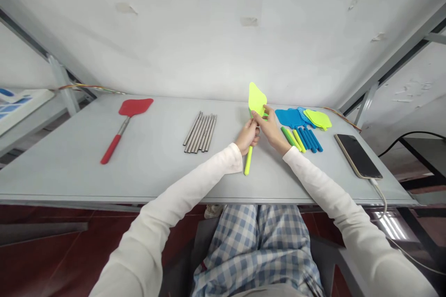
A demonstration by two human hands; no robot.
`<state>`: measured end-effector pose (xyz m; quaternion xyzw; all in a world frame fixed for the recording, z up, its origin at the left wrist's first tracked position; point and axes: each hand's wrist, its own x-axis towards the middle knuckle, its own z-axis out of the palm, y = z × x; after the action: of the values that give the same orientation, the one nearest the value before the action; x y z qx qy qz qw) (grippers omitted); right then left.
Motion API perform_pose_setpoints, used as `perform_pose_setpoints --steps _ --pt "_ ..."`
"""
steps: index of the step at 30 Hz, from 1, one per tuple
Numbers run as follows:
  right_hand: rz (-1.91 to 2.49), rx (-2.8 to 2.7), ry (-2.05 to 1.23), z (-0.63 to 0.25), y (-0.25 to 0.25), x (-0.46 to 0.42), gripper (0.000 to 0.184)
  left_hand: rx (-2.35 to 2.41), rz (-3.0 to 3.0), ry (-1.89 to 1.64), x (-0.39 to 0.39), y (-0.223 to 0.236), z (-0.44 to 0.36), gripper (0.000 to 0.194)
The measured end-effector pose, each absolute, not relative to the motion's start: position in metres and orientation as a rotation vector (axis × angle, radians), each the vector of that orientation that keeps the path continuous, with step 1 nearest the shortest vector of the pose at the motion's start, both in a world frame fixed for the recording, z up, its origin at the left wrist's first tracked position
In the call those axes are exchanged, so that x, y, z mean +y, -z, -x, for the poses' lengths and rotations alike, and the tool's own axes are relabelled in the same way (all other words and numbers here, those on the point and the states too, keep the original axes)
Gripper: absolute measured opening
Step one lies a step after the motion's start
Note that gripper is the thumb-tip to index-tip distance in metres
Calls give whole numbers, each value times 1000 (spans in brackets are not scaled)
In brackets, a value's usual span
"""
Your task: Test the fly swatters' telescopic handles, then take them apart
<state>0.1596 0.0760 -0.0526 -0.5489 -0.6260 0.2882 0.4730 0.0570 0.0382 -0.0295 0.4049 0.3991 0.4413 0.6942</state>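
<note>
A neon-yellow fly swatter point(257, 96) is held upright-looking over the middle of the table, its flat head toward the wall and its yellow handle point(248, 161) toward me. My left hand point(248, 135) is closed around its shaft, just above the handle. At the base of the head, my right hand point(271, 126) pinches with thumb and fingers. The shaft is mostly hidden by my hands. Right of them lie blue swatter heads point(288, 117) and yellow swatter heads point(318, 119), with several green, yellow and blue handles point(308, 139) in front.
Several metal tubes point(200, 134) lie side by side left of my hands. Farther left rests a red fly swatter point(135, 106) with a metal shaft. A phone point(358, 155) with a white cable lies at the right edge. A wall borders the grey table point(156, 176) at the back.
</note>
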Motion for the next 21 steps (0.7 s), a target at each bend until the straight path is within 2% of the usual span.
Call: perform_pose_setpoints --steps 7,10,14,17,21 --pt "1390 -1458 -770 -162 46 71 82 987 -982 -910 30 28 -60 23" --pt "1335 -1521 -741 -164 46 68 72 973 -985 -902 30 29 -60 24" --pt "1175 -1557 -795 -162 49 65 49 968 -964 -926 31 32 -61 22" --pt "1035 -1416 -980 -162 53 64 36 969 -941 -941 32 34 -62 20" --pt "883 -1029 -1422 -163 55 67 28 946 -929 -980 29 34 -65 21"
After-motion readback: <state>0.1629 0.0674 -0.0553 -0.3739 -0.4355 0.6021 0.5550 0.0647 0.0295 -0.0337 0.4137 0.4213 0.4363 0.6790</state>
